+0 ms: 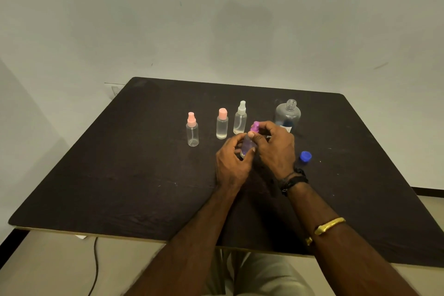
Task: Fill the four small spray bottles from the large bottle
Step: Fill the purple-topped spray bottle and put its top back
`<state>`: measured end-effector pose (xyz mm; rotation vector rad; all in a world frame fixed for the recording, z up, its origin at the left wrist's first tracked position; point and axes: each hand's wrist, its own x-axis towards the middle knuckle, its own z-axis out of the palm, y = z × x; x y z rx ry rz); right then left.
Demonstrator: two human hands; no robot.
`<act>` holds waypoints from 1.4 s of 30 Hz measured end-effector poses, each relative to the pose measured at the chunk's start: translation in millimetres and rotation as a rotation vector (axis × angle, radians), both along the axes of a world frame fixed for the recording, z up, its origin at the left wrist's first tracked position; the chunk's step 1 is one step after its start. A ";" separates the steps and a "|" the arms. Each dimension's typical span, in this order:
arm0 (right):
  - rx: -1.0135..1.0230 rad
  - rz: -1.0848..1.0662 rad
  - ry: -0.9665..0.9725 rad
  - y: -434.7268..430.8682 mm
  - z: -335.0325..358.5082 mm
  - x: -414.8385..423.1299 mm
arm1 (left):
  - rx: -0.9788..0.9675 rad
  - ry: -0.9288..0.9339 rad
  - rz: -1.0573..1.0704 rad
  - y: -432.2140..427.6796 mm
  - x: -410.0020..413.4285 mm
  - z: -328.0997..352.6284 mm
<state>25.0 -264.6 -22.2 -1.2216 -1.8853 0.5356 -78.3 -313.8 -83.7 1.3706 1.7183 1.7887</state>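
Observation:
My left hand [231, 163] grips the body of a small clear spray bottle [247, 146] at the table's middle. My right hand [274, 144] pinches its purple spray top [254, 126]. Behind stand three small bottles in a row: one with a pink sprayer [192, 130] that looks empty, one with a pink cap [222, 124] holding clear liquid, and one with a white sprayer [240, 118]. The large clear bottle [287, 114] stands uncapped at the back right, little liquid visible in it. Its blue cap [305, 157] lies on the table right of my right hand.
The dark table [120, 187] reaches to a pale wall behind. A cable [96, 264] hangs below the table's front left edge. Black and gold bracelets sit on my right forearm.

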 end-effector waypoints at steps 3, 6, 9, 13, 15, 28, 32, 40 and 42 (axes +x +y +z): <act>0.002 -0.025 0.004 0.0 -2.0 0.3 | -0.015 0.005 -0.004 1.0 0.1 -0.9; -0.036 0.020 0.077 -0.8 -5.7 0.7 | -0.040 -0.005 -0.002 2.1 0.4 -1.8; -0.081 0.049 0.105 -2.5 -9.8 -0.9 | -0.049 -0.008 0.002 1.5 0.7 -0.6; -0.103 0.024 0.112 -1.0 -12.4 -2.9 | -0.029 -0.019 -0.005 0.6 1.4 0.8; -0.100 0.023 0.104 0.4 -11.4 -3.5 | -0.018 -0.055 -0.013 0.0 1.1 3.4; 0.066 0.009 0.156 7.4 11.4 -34.2 | 0.060 -0.133 0.038 2.2 -28.3 27.3; 0.108 0.034 0.181 5.3 17.5 -51.3 | 0.070 -0.120 0.101 -3.4 -43.4 29.2; 0.096 0.073 0.182 0.4 20.6 -85.1 | 0.088 -0.149 0.206 -16.3 -74.5 28.4; 0.104 0.073 0.166 0.8 18.1 -92.8 | 0.083 -0.160 0.222 -19.7 -79.5 29.3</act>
